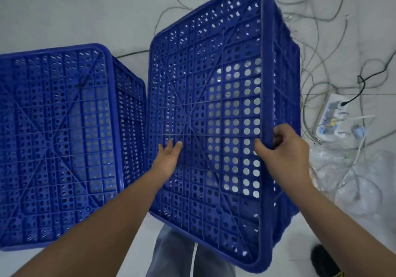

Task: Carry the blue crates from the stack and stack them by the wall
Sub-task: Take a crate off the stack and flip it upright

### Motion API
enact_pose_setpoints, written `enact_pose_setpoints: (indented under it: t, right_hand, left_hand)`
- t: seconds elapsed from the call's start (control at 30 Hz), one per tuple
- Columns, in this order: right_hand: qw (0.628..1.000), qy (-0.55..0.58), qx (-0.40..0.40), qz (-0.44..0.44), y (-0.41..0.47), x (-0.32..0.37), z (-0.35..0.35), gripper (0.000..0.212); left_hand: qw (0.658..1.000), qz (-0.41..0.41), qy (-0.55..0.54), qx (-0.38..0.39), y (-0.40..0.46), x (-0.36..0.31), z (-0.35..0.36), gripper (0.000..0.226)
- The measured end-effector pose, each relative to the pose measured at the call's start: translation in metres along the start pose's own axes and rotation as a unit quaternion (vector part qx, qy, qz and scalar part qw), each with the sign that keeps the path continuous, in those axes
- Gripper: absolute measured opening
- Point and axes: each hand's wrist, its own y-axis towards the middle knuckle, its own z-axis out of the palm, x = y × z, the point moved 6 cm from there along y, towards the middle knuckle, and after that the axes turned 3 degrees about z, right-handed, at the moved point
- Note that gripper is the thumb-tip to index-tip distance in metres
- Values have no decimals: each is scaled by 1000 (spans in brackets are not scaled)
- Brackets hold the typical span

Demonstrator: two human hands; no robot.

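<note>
We had the upturned blue crate (214,109) tilted, just right of the crate stack (57,144). Right hand (280,148) gripped its rim; left hand (169,159) lay flat, fingers straight, on its base. Likely mid-carry; next needed lowering it squarely by the wall.

Bare forearms (102,219), grey-blue trousers (171,255), black shoe (323,259)
</note>
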Motion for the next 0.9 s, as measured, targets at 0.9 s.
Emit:
enact_pose_setpoints:
  t: [0.9]
  right_hand:
    - [974, -184, 125, -53, -5, 89, 140, 27]
  left_hand:
    - [926, 80, -367, -40, -41, -31, 6, 32]
